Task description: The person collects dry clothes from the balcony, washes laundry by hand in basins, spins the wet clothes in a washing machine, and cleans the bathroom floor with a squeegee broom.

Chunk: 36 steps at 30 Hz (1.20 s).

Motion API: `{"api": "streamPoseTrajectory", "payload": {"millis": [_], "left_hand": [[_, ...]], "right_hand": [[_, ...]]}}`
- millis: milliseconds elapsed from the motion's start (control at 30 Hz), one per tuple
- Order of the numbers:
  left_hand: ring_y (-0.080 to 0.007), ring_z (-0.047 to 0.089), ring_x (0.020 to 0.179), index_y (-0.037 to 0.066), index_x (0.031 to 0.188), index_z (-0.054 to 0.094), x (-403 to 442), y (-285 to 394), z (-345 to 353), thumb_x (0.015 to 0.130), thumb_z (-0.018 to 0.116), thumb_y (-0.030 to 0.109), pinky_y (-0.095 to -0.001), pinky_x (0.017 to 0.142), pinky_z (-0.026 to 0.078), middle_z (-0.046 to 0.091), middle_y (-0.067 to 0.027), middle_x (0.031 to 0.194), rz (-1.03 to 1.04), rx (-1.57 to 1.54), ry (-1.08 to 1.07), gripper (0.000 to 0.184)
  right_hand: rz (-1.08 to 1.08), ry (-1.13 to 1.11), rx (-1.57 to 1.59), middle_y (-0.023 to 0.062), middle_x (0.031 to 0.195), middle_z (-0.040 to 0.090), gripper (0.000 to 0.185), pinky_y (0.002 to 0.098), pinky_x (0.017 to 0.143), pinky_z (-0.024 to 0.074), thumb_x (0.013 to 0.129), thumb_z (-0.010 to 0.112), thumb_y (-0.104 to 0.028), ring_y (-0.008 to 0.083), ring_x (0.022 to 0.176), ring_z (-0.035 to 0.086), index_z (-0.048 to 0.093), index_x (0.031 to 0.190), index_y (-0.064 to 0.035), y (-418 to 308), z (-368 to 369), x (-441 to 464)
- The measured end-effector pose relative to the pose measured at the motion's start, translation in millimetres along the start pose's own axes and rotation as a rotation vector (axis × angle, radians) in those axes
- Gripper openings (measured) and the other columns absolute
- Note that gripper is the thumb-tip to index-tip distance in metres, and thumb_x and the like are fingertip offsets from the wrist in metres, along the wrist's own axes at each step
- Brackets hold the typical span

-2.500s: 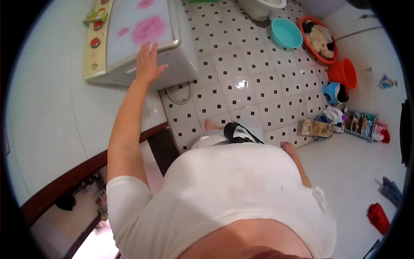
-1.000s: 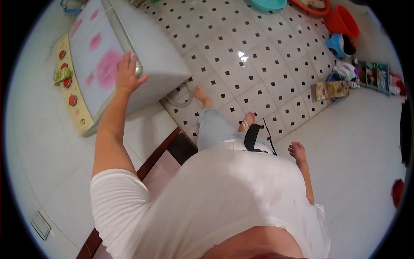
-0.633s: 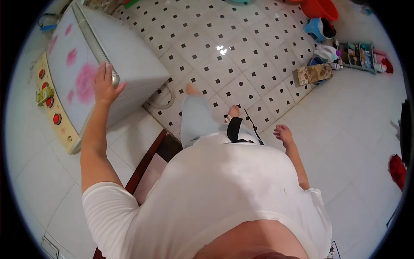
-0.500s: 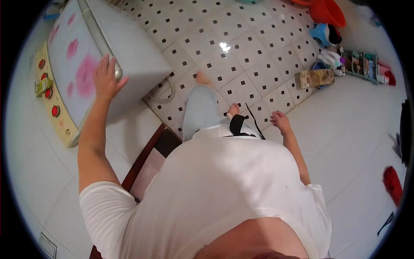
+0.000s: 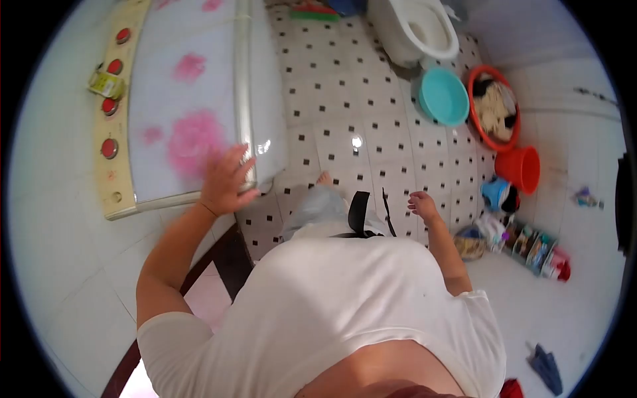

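The washing machine (image 5: 212, 99) on the left has a white lid with pink flowers and a cream panel with several red knobs. My left hand (image 5: 229, 180) rests with spread fingers on the near corner of the lid, by its silvery edge strip. It grips nothing. My right hand (image 5: 423, 207) hangs in the air by my right side, over the tiled floor, fingers loosely bent and nothing visible in them. A small yellow-green packet or box (image 5: 106, 84) lies on the knob panel.
Along the right stand a teal basin (image 5: 443, 97), a red-rimmed tub of clothes (image 5: 494, 113), a red bucket (image 5: 519, 169) and a rack of bottles (image 5: 531, 247). A toilet (image 5: 418, 30) is at the back. A dark door frame (image 5: 229, 262) is at my left.
My view has turned up and forward, bringing the toilet, teal basin and clothes tub into view. My left hand stays at the washing machine's lid edge; my right hand still hangs free.
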<state>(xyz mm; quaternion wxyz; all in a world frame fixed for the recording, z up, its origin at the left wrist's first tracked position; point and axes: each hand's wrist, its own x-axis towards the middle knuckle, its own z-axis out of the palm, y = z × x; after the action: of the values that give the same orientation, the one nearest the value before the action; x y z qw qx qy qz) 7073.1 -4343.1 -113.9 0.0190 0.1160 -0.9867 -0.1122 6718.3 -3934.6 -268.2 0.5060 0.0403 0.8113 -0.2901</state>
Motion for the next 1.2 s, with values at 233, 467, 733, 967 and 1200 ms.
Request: {"api": "streamPoseTrajectory", "payload": {"millis": [233, 467, 733, 967, 1200], "left_hand": [[-0.0368, 0.038, 0.119, -0.001, 0.115, 0.051, 9, -2, -10, 0.077, 0.059, 0.037, -0.0525, 0.099, 0.024, 0.043, -0.0220, 0.127, -0.121, -0.068, 0.127, 0.055], [-0.0402, 0.026, 0.126, 0.002, 0.126, 0.042, 114, -49, -27, 0.072, 0.064, 0.032, -0.0557, 0.102, 0.015, 0.026, -0.0230, 0.138, -0.562, 0.033, 0.282, 0.066], [-0.0345, 0.012, 0.134, 0.010, 0.137, 0.027, 393, -227, -59, 0.068, 0.068, 0.038, -0.0648, 0.099, 0.009, 0.019, -0.0178, 0.144, -0.800, 0.132, 0.262, 0.085], [-0.0346, 0.016, 0.134, 0.008, 0.136, 0.029, 430, -282, -42, 0.068, 0.062, 0.029, -0.0611, 0.102, 0.008, 0.020, -0.0183, 0.144, -0.971, 0.145, 0.101, 0.078], [-0.0422, 0.022, 0.129, 0.003, 0.129, 0.036, 443, -291, -46, 0.064, 0.064, 0.027, -0.0627, 0.100, 0.009, 0.026, -0.0257, 0.138, -0.973, 0.171, 0.062, 0.075]], "right_hand": [[-0.115, -0.085, 0.012, 0.0043, 0.087, 0.060, 0.023, 0.0276, 0.061, 0.0458, 0.081, 0.055, -0.018, 0.0150, 0.071, 0.059, 0.056, 0.101, -0.0074, -128, 0, 62], [-0.203, -0.219, -0.090, 0.0056, 0.088, 0.062, 0.023, 0.0284, 0.061, 0.0472, 0.082, 0.055, -0.022, 0.0157, 0.073, 0.061, 0.057, 0.101, -0.0080, -311, -21, 166], [-0.488, -0.434, -0.032, 0.0051, 0.085, 0.061, 0.023, 0.0248, 0.062, 0.0470, 0.084, 0.055, -0.022, 0.0142, 0.072, 0.060, 0.056, 0.100, -0.0046, -667, 72, 322], [-0.596, -0.513, 0.215, 0.0043, 0.079, 0.060, 0.015, 0.0235, 0.058, 0.0446, 0.086, 0.050, -0.010, 0.0129, 0.065, 0.055, 0.056, 0.098, -0.0028, -911, 189, 424], [-1.235, 0.146, -0.400, 0.0203, 0.102, 0.060, 0.032, 0.0396, 0.079, 0.0457, 0.081, 0.049, -0.016, 0.0338, 0.094, 0.058, 0.055, 0.110, -0.0031, -1050, 285, 531]]}}
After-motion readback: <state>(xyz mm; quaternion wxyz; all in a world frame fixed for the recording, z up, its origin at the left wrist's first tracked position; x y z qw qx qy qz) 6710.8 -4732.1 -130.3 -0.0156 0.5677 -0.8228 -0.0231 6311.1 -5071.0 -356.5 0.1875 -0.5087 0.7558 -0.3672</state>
